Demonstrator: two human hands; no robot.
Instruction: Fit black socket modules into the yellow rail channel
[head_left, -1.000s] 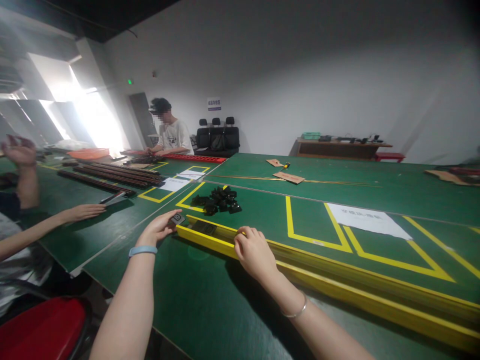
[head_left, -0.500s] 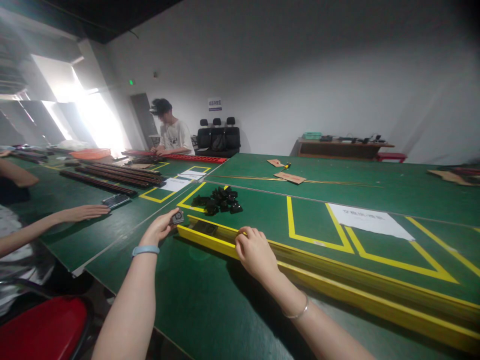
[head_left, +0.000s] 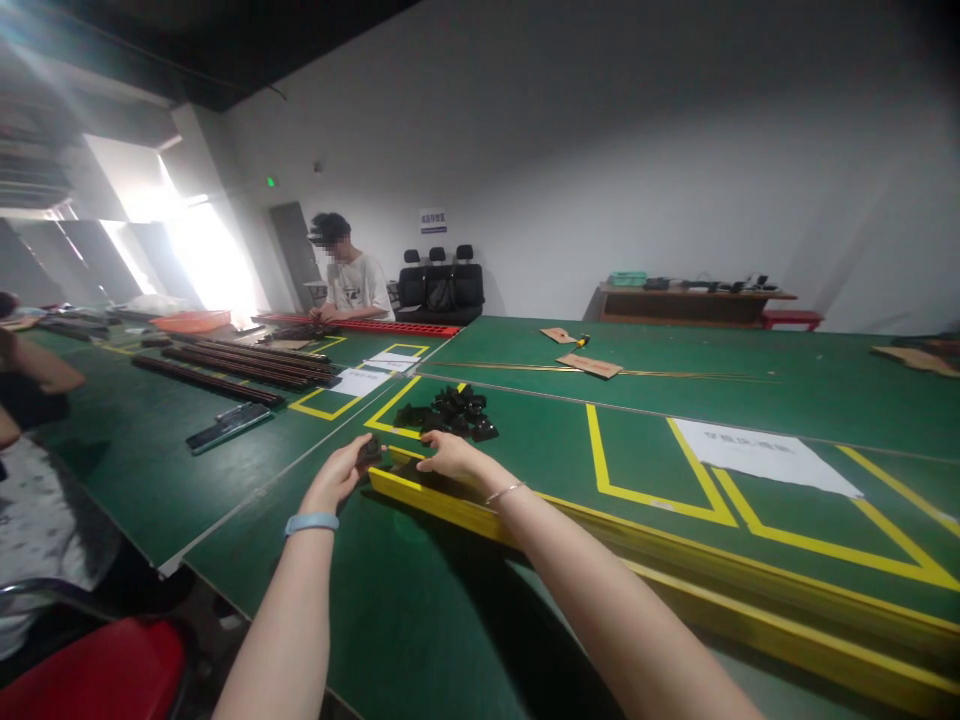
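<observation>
A long yellow channel rail (head_left: 675,575) lies across the green table (head_left: 420,620), running from centre to lower right. My left hand (head_left: 339,480), with a blue wristband, is closed on a small black end cap (head_left: 369,452) right at the rail's left end. My right hand (head_left: 450,455) rests on the rail's left end beside it, fingers curled over the top edge. A heap of black end caps (head_left: 450,410) sits just behind both hands.
A white sheet (head_left: 757,452) lies in a yellow taped box at right. Dark rails (head_left: 240,362) and a phone (head_left: 229,425) lie at left. A seated person (head_left: 352,282) works at the far end; another person's arm (head_left: 37,370) shows at left. A red chair (head_left: 90,675) stands below.
My right hand slid left along the rail to its end, close to my left hand. The neighbour's hand left the table by the phone. The view shifted slightly.
</observation>
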